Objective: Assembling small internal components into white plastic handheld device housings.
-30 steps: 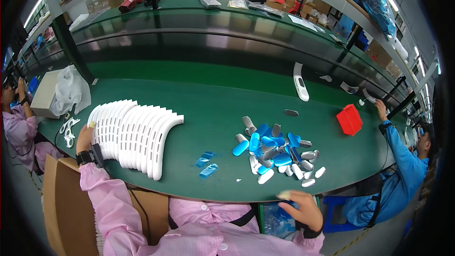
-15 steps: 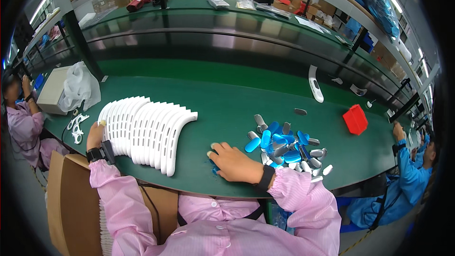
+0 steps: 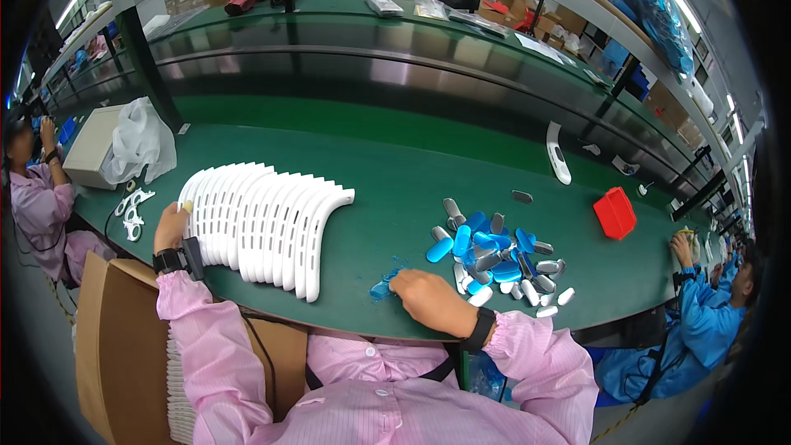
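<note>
A packed row of white curved slotted strips (image 3: 262, 227) stands on the green bench, left of centre. My left hand (image 3: 171, 229) is closed at the row's left end, the thumb over the edge of the outermost strip and the other fingers largely hidden. Right of the row lies a small crumpled heap of thin blue film (image 3: 383, 287). Beside it, my right hand (image 3: 435, 303) is low on the bench with its fingers curled under; what they hold, if anything, is hidden. Farther right is a loose pile of oval blue, grey and white pieces (image 3: 503, 257).
A red bin (image 3: 615, 213) and a single white curved strip (image 3: 558, 154) lie at the back right. White flat cut-outs (image 3: 133, 216), a plastic bag (image 3: 140, 144) and a beige box (image 3: 92, 152) are at left. An open carton (image 3: 111, 346) stands below the bench edge. Co-workers sit on both sides.
My right hand has slid right and curled its fingers, uncovering the blue film it lay over. My left hand stays at the end of the strip row.
</note>
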`<state>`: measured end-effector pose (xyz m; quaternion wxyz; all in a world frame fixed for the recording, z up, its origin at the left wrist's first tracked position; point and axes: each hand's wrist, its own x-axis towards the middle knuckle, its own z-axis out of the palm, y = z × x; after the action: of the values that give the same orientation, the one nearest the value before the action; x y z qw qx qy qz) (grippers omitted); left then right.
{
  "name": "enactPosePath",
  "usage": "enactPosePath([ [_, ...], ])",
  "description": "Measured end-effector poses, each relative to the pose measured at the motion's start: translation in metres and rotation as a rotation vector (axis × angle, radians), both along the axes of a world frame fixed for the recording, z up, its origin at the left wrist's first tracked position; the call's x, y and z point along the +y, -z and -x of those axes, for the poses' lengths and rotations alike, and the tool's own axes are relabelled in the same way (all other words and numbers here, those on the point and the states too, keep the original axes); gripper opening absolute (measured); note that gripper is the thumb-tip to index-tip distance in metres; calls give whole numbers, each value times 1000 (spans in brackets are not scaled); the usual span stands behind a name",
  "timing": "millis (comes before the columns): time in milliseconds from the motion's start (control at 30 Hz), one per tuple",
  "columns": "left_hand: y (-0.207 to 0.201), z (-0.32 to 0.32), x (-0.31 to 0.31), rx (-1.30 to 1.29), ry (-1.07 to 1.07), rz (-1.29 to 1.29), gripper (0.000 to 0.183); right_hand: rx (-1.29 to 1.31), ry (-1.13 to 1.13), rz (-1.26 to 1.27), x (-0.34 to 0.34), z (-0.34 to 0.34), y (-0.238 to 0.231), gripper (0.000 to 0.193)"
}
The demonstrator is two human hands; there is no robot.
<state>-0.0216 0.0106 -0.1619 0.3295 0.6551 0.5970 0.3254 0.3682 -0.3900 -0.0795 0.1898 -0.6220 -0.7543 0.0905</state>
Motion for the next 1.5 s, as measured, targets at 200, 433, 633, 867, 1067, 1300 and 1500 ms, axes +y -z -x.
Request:
enactPosePath([
  [200,-16,-15,-19,27,33,15,33,183,3,-78,5,-2,-10,23],
  [433,-23,-23,-25,-23,77,29,36,18,-123,-42,26,4,6,15],
  [633,-15,-40,-19,34,73,8,35,-47,-73,112,15,-9,3,10],
  [867,-39,-27,-47,49,46,35,41,365,388,102,-127,-44,-64,13],
  [1067,-26,-46,-48,27,-11,34,53,738,1116,345,-317,-54,46,29],
  [1300,-66,-74,-90,38,-40,148,64,11,1329,416,-302,-40,64,34],
  [1500,-109,-57,-128,-244,-24,-308,45,-47,820,501,-248,-57,-23,13],
])
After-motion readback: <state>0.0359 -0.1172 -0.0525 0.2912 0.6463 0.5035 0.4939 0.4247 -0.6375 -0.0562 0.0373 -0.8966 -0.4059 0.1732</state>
